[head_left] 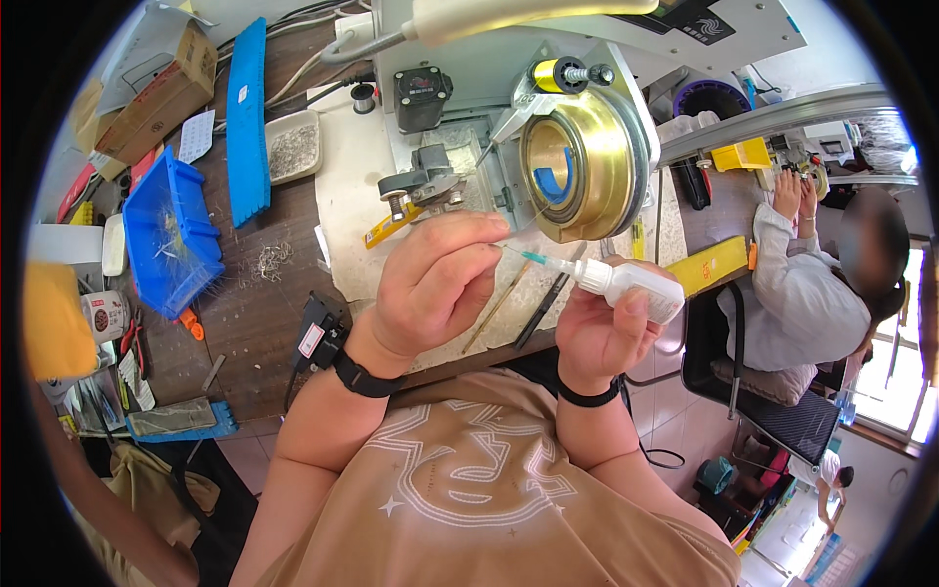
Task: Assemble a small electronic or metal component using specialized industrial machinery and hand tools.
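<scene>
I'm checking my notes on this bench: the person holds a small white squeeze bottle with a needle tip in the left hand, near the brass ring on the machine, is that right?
Not quite. The head view shows the small white squeeze bottle in the right hand, not the left. The left hand is pinched at its needle tip. It is indeed near the brass ring on the machine.

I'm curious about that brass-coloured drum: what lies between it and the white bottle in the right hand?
In the head view, only bare pale bench mat shows between the drum and the bottle held by the right hand.
</scene>
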### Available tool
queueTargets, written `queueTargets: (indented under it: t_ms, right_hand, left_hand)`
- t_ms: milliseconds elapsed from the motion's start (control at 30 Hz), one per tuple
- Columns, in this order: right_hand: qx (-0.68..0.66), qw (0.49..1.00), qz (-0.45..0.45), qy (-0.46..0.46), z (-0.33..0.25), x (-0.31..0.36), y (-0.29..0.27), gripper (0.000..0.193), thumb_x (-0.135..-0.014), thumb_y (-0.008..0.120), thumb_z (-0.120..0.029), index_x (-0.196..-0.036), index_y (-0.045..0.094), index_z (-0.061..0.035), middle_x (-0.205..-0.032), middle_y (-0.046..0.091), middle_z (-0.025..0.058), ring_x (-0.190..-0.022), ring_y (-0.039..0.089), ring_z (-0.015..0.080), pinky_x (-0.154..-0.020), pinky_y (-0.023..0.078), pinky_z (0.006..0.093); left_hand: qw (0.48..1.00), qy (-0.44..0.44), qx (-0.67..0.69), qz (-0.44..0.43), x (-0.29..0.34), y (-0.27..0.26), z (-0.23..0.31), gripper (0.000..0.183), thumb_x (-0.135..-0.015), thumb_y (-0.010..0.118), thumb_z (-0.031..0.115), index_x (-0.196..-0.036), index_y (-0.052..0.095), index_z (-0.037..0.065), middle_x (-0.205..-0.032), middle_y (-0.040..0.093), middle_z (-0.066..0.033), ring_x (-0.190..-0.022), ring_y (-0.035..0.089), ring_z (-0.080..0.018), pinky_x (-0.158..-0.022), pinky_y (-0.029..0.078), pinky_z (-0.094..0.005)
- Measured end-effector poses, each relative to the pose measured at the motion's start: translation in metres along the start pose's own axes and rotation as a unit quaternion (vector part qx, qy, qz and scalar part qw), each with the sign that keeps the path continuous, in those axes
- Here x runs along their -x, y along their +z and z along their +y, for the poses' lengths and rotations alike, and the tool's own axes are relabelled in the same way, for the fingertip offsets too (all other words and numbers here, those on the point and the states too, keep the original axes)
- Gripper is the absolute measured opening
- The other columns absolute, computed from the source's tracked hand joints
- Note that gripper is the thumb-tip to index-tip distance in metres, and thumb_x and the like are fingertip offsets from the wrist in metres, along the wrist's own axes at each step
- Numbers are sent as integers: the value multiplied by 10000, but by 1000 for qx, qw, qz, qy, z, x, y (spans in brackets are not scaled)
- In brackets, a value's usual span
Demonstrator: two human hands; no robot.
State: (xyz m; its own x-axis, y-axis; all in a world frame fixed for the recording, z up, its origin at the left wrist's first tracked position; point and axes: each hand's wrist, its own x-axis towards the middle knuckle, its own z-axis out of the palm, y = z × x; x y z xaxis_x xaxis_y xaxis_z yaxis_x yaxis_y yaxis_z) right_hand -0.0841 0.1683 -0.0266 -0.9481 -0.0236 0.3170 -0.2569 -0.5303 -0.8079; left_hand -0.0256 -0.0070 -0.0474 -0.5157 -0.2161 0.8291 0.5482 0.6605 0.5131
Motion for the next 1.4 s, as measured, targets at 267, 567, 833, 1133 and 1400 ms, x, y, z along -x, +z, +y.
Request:
queueTargets:
  t_ms: [267, 567, 833, 1133, 1400]
  right_hand:
    - [-6, 1000, -3, -8, -1, 0, 2, 300, -915, 730, -202, -1118, 579, -40, -908, 660, 115, -680, 644, 203, -559, 554, 326]
    - [-22, 1000, 9, 3, 0, 1, 3, 278, -922, 725, -185, -1111, 589, -34, -909, 667, 118, -685, 649, 201, -565, 555, 320]
    - [-14, 1000, 14, 4, -1, 1, 5, 277, -920, 719, -188, -1109, 590, -31, -909, 666, 113, -669, 645, 197, -552, 551, 315]
    - [1, 996, 8, -94, -12, -16, -23, 313, -986, 666, -269, -1187, 588, -42, -941, 692, 106, -759, 674, 181, -551, 515, 272]
    - [96, 971, 130, -176, -64, -168, -82, 124, -1010, 713, -206, -993, 652, -99, -821, 624, -29, -609, 475, 25, -515, 341, 209]
  left_hand:
    - [1000, -1, -3, -2, 0, -1, 1, 224, -822, 723, -97, -1013, 654, -3, -1132, 719, -160, -1012, 735, -329, -851, 612, -400]
    - [1000, -7, 6, -16, 0, -2, 1, 183, -907, 704, -91, -1061, 636, -18, -1159, 713, -185, -1031, 726, -326, -899, 600, -380]
    - [1000, -9, 6, -20, 1, -3, 1, 178, -915, 705, -76, -1069, 637, -18, -1163, 710, -184, -1036, 723, -326, -906, 597, -382]
    - [1000, -8, 9, -19, -1, 0, 1, 157, -915, 691, -80, -1050, 645, -15, -1145, 724, -194, -1027, 730, -334, -889, 599, -390]
    - [999, -19, -26, -34, 8, -2, 3, 100, -931, 666, -64, -1020, 642, -24, -1140, 727, -206, -1026, 720, -341, -912, 581, -398]
